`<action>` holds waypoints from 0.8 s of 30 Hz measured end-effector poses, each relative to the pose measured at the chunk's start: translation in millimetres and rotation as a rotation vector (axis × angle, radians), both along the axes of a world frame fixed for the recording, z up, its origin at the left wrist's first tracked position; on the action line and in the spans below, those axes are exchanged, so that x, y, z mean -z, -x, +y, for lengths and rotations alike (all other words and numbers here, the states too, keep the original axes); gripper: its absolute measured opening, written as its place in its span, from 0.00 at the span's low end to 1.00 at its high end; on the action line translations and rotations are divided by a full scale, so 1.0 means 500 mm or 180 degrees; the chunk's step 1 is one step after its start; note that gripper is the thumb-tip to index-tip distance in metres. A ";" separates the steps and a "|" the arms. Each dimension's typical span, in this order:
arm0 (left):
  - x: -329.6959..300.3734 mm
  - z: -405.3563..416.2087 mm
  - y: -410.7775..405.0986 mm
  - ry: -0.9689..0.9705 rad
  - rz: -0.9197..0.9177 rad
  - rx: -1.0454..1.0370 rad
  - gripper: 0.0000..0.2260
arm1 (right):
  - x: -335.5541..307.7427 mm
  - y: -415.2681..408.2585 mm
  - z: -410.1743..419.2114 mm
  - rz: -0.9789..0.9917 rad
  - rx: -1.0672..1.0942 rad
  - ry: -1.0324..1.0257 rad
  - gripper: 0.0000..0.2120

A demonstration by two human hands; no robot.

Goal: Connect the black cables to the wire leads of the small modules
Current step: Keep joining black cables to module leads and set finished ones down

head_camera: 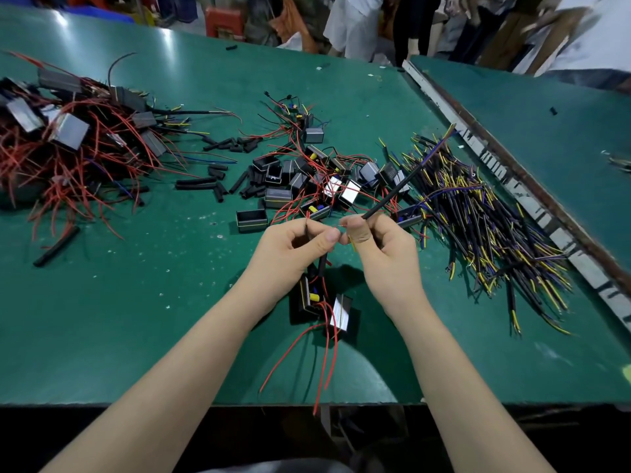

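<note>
Black cable (pixel 403 184), thin with frayed coloured leads at its far tip, slants up to the right out of the right hand (pixel 379 247), fingers curled round it. Green table (pixel 136 302), people standing at the far edge. Left hand (pixel 293 247) pinches a wire lead; small module (pixel 309 297) hangs just below, red wires trailing near.

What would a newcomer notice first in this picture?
Two hands meet at the centre: the right hand pinches a black cable, the left hand a thin wire lead. A red-wired heap of modules fills the far left of the green table; a pile of black cables lies right.
</note>
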State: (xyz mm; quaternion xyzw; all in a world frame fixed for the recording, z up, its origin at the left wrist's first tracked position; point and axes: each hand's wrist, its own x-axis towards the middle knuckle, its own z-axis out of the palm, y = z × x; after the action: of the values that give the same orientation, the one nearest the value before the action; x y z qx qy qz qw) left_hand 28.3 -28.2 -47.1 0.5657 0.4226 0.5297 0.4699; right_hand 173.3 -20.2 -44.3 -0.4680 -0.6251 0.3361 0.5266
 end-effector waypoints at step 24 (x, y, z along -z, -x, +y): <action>-0.001 -0.001 -0.011 -0.0136 0.0356 -0.0481 0.05 | 0.006 0.007 -0.007 -0.0678 0.0387 -0.0662 0.09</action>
State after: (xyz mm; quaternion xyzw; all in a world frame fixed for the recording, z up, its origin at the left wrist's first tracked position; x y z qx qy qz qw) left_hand 34.1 -28.7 -46.5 0.5708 0.4783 0.5401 0.3920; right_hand 169.8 -23.7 -47.3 -0.4809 -0.6793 0.1856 0.5223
